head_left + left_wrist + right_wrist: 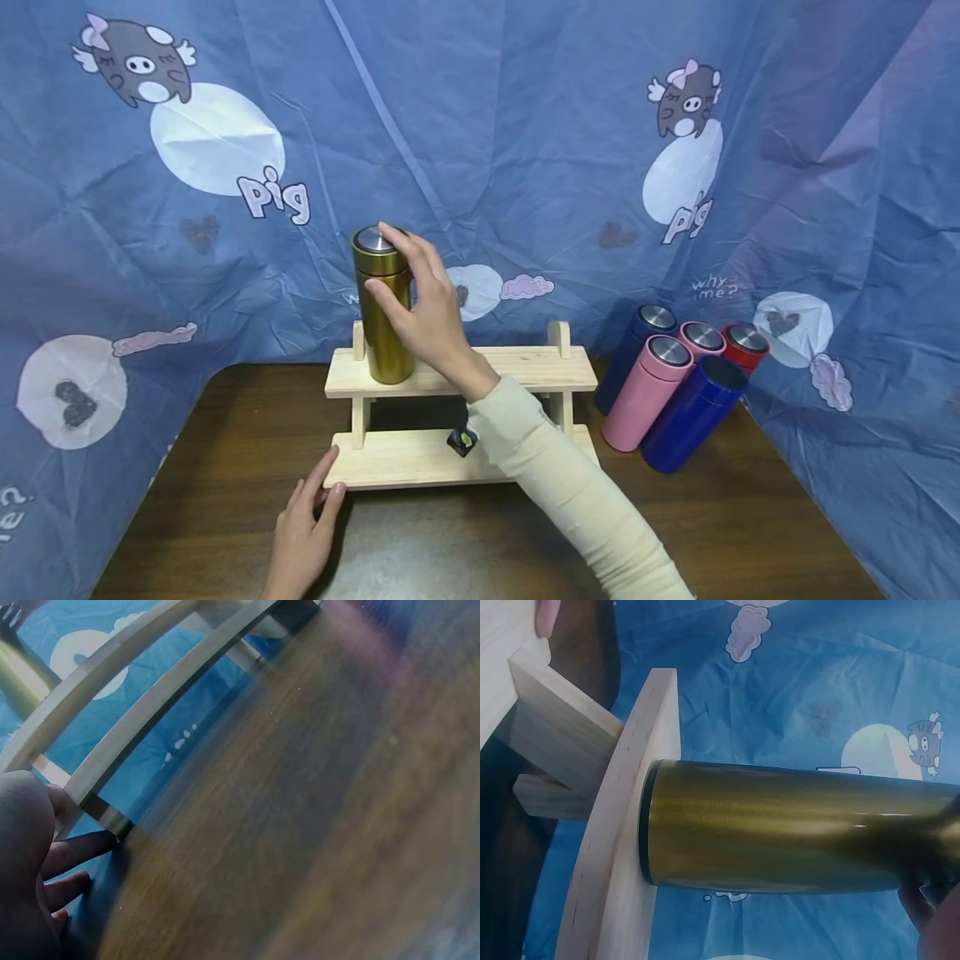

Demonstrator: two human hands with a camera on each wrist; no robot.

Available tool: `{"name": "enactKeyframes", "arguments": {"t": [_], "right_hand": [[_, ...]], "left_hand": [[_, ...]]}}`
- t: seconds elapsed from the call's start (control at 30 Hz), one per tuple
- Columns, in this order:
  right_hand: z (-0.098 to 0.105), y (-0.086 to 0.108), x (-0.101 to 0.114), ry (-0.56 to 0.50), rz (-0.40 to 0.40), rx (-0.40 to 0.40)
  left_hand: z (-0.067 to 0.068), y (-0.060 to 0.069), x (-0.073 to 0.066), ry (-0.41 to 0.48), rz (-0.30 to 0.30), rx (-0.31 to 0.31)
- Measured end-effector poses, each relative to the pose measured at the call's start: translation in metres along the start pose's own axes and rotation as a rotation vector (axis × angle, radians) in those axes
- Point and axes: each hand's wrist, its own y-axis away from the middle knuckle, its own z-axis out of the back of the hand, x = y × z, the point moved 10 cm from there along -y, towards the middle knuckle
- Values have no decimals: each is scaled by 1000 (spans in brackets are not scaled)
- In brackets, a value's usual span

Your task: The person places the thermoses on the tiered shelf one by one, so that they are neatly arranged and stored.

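A gold vacuum flask (386,325) with a steel-topped lid stands upright on the left end of the upper tier of a wooden two-tier rack (495,367). My right hand (423,312) holds the flask near its top, thumb on the front side and fingers by the lid. In the right wrist view the base of the gold flask (780,829) meets the shelf board, and most of that hand is out of frame. My left hand (303,521) is at the left end of the lower tier, its fairly straight fingers (79,851) touching the rack's end.
On the right of the brown table (420,542) stand several more flasks: a pink flask (647,396), a blue flask (693,417), a dark blue flask (630,354), another pink one behind, and a red flask (746,346). A blue printed cloth (465,125) hangs behind.
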Motion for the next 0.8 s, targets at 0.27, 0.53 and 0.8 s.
{"name": "enactKeyframes", "arguments": {"t": [0.27,0.53,0.8], "right_hand": [[2,1,1,0,-4,29],[14,7,4,16,-1,10],[31,20,6,22,19,-20]], "left_hand": [[-1,1,0,-5,20,-2],[0,1,1,-3,11,-4],[-2,0,2,5,9,0]]}}
